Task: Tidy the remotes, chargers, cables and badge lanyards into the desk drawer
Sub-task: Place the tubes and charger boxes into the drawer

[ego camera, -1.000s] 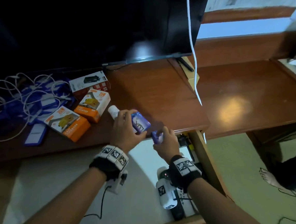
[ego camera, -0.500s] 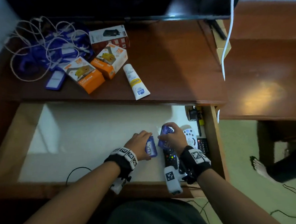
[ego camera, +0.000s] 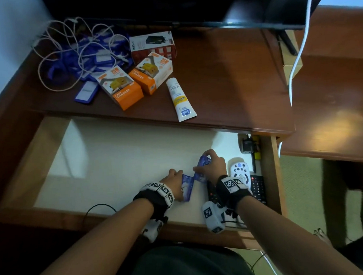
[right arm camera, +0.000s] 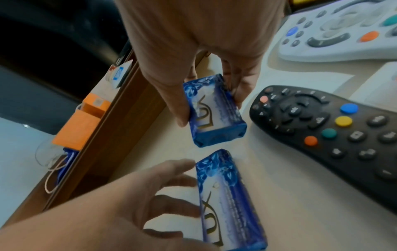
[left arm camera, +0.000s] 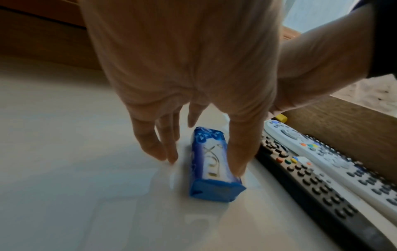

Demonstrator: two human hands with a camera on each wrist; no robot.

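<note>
Two blue soap bars are in the open drawer (ego camera: 114, 162). The left one (left arm camera: 212, 163) stands on edge on the drawer floor; my left hand (left arm camera: 201, 163) is over it with straight fingers, thumb touching one side, fingers slightly off the other. My right hand (right arm camera: 210, 107) pinches the second bar (right arm camera: 214, 110) between thumb and fingers just beyond it. A black remote (right arm camera: 322, 125) and a white remote (ego camera: 239, 172) lie at the drawer's right end. Charger boxes (ego camera: 121, 90), white cables and blue lanyards (ego camera: 81, 56) sit on the desk top.
A white cream tube (ego camera: 180, 99) lies near the desk's front edge. A TV (ego camera: 169, 7) stands at the back, and a white cable (ego camera: 297, 47) hangs on the right. The drawer's left and middle floor is bare white.
Both hands came down from the desk top into the drawer with a soap bar each. The left hand's fingers have loosened from its bar, which now stands on the drawer floor.
</note>
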